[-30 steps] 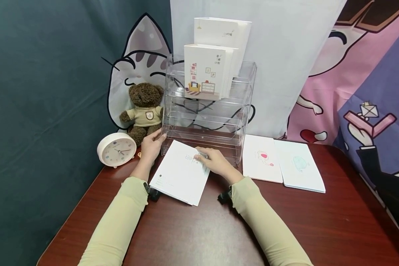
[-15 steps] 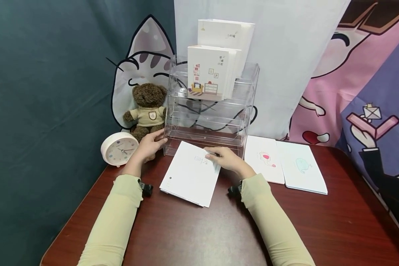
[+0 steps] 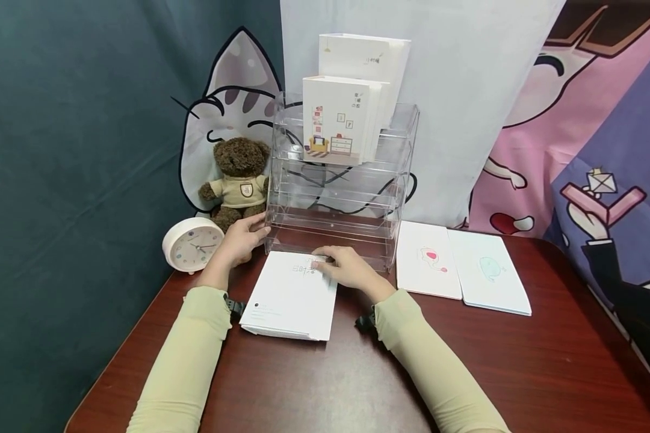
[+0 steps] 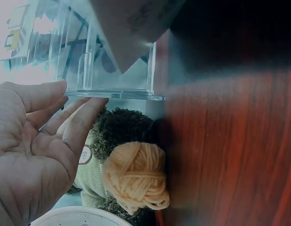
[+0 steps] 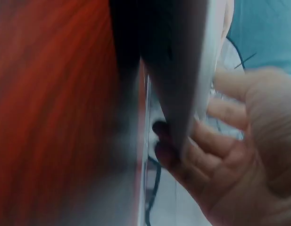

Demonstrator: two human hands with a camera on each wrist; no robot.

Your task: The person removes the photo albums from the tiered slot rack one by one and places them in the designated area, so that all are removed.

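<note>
A white book (image 3: 289,304) with printed characters is held tilted over the table, in front of the clear acrylic rack (image 3: 333,210). My right hand (image 3: 349,269) pinches its far right edge, thumb on top and fingers underneath. In the right wrist view, the fingers (image 5: 206,150) lie behind the blurred book (image 5: 183,70). Against the rack's left side, my left hand (image 3: 241,240) touches the panel with extended fingers. The left wrist view shows those fingertips (image 4: 100,103) at the rack's clear side wall (image 4: 121,94); a corner of the book hangs above.
Two white books, one with a red drawing (image 3: 428,264) and one with a blue drawing (image 3: 490,270), lie right of the rack. More books (image 3: 338,114) stand on its upper tiers. Left are a teddy bear (image 3: 238,180), a round clock (image 3: 192,245) and an orange yarn ball (image 4: 136,174).
My right hand has turned the book straighter towards the rack, and its far edge has come lower. The left hand stays at the rack's side. The head view has shifted slightly.
</note>
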